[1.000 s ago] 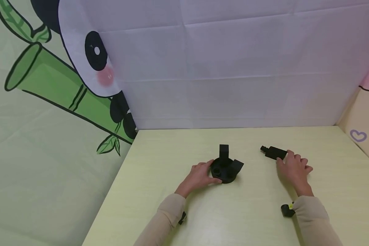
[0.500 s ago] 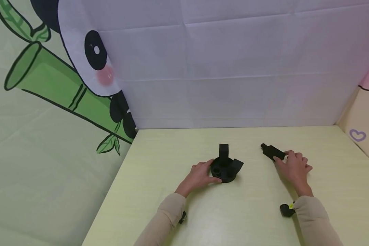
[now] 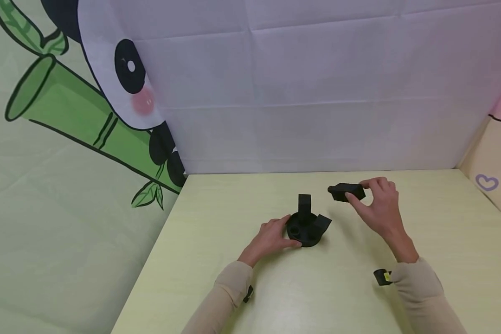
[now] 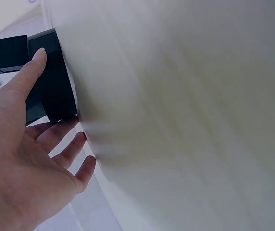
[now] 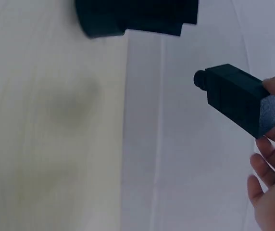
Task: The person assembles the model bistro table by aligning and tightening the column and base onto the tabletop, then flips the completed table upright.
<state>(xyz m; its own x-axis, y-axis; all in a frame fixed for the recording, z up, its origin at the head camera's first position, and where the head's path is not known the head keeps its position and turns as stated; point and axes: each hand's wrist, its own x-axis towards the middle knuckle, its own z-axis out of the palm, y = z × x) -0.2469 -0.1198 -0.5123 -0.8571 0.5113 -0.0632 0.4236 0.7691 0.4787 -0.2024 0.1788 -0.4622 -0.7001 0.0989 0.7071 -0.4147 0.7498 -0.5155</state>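
A round black base (image 3: 304, 237) with two rectangular blocks standing up from it sits on the table. My left hand (image 3: 269, 240) grips its rim from the left, the thumb at the near side and fingers at the far side. In the left wrist view the thumb presses on the side of the black base (image 4: 58, 86), and the other fingers are spread at the tabletop. My right hand (image 3: 380, 204) pinches a black rectangular block (image 3: 345, 191) by its end, above the table. A short round peg on this block (image 5: 236, 96) points away from the hand.
The pale wooden table (image 3: 234, 199) ends at a white cloth wall (image 3: 317, 93) behind. A printed green cloth (image 3: 58, 195) hangs on the left. A dark wrist camera (image 3: 382, 277) sticks out from the right sleeve.
My right hand has raised the pegged block off the table and carried it back and to the left. The left hand and the base stay in place.
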